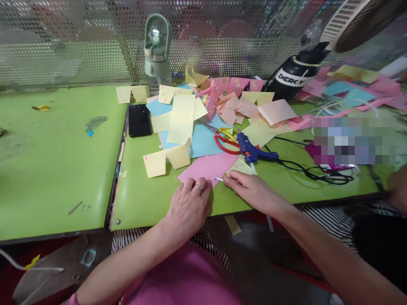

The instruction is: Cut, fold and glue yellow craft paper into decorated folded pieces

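Note:
My left hand, with a ring on one finger, is closed at the near edge of a pink paper sheet and holds it against the table. To its right, my right hand pinches a thin white piece, whose tip lies over the pink sheet; its exact kind is unclear. A blue glue gun lies just beyond my right hand. Scissors with red and yellow handles rest beside the glue gun. A folded pale yellow paper piece stands left of the pink sheet.
A phone and a water bottle stand left of piled coloured paper. Behind, a black bottle is near a fan. Black cord runs right. Mesh borders the table; a person's arm shows at right.

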{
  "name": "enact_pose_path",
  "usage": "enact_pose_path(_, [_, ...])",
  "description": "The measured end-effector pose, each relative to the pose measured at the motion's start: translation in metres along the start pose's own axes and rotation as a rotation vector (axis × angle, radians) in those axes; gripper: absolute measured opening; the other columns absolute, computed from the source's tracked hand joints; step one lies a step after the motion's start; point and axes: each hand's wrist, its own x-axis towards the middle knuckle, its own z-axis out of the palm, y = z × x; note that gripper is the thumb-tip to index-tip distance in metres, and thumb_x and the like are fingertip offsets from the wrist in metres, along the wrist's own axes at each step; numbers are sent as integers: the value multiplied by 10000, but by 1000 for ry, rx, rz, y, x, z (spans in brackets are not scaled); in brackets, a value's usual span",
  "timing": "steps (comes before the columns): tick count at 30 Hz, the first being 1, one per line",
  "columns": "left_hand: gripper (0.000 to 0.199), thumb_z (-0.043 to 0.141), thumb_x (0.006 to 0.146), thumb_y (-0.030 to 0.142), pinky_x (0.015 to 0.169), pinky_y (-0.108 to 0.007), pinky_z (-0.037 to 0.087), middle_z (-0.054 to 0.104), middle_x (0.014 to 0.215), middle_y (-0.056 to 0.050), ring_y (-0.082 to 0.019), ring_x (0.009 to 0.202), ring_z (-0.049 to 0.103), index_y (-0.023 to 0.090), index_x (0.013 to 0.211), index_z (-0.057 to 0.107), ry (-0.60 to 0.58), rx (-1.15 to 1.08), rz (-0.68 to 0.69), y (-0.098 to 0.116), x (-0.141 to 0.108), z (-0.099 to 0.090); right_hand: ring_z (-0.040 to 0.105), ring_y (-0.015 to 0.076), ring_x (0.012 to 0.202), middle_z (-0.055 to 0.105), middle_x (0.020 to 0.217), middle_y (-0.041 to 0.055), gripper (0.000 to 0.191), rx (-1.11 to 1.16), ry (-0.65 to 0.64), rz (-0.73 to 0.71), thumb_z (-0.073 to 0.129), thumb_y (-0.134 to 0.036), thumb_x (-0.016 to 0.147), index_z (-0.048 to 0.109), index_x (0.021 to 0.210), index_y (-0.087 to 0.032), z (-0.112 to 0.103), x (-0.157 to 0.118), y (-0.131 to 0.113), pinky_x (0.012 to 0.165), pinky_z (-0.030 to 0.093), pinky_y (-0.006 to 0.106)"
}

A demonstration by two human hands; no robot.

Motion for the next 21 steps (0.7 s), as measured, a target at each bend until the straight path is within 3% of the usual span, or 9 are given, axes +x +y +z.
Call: enact_pose_path(21, [435,403,1005,293,856,-397,484,563,1287,-115,-252,1008,521,141,1413,408,36,-54,26,-7,-7,11,575,171,685,650,734,12,292,15,-15,23,433,-450,919,574,771,-241,-3,1,-5,620,391,277])
